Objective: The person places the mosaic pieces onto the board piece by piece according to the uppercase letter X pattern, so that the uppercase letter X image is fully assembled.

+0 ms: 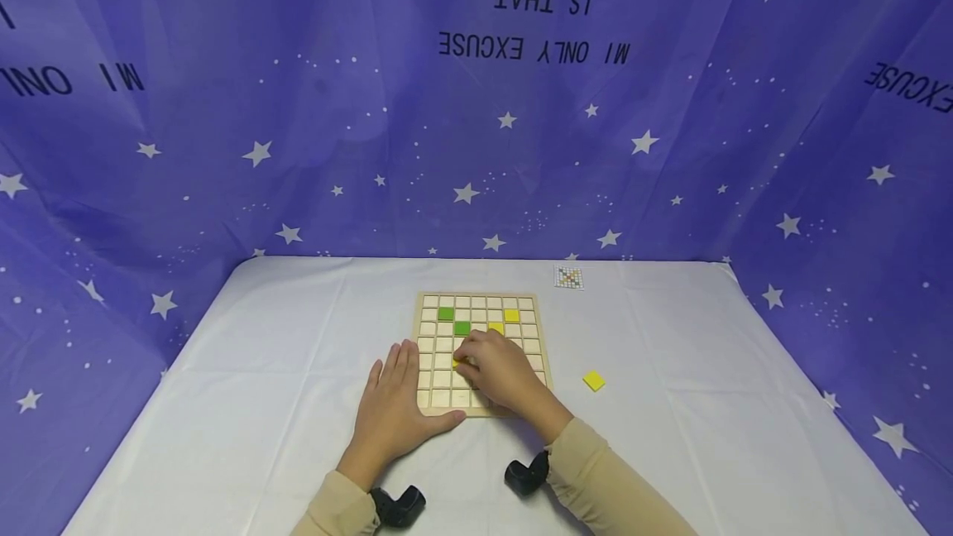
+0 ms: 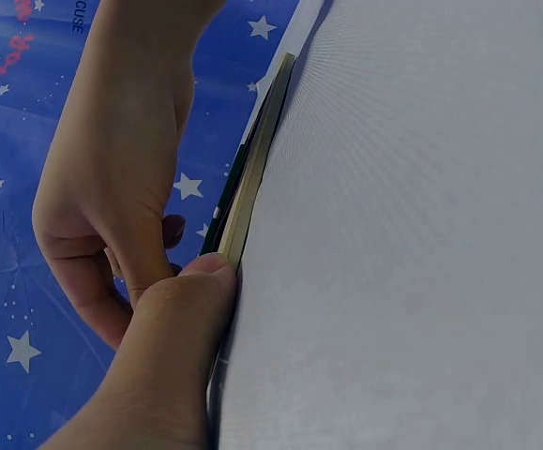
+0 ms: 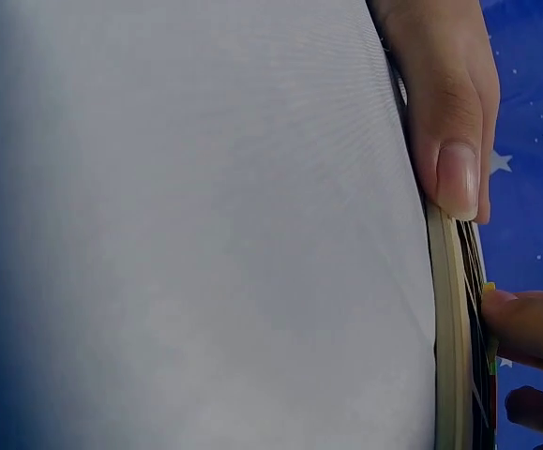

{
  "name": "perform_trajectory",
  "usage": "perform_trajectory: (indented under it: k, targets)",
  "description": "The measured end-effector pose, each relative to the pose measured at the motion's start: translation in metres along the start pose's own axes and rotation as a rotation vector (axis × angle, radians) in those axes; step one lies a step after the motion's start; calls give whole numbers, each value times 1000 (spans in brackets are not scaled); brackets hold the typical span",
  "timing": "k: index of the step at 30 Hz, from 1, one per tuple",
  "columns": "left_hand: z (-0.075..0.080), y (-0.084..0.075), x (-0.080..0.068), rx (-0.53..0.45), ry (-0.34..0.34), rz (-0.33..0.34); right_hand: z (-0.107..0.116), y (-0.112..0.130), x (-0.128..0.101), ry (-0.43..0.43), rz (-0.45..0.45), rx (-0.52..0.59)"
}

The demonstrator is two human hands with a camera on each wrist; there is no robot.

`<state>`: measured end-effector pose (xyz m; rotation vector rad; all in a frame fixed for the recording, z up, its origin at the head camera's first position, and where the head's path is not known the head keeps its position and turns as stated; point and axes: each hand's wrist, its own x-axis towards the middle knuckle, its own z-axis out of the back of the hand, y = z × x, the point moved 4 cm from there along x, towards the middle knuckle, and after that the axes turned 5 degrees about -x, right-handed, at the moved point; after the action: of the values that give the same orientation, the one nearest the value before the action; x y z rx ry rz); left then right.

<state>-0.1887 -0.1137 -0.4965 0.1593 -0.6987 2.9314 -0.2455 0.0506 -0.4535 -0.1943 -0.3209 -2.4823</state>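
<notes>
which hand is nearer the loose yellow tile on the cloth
Right. The right hand rests on the board, just left of the yellow tile; the left hand lies at the board's far left edge.

We see open white table (image 1: 260,370) left of the wooden grid board (image 1: 542,337) and behind it. On the right, only a loose yellow tile (image 1: 593,380) and a small card (image 1: 569,277) lie in the way. Starry cloth walls (image 1: 223,147) close three sides.

Backdrop cloth (image 1: 476,106), upside down: "MI ONLY EXCUSE IS THAT"; repeats at edges, partly cut off.
</notes>
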Motion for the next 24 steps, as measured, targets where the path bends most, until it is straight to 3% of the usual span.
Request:
perform_trajectory:
  k: [9, 24]
  targets:
    - [1, 0, 1, 0, 8, 5, 3, 1, 0, -29, 11, -4]
    - [-1, 0, 0, -3, 7, 11, 7, 3, -9, -7, 62, 8]
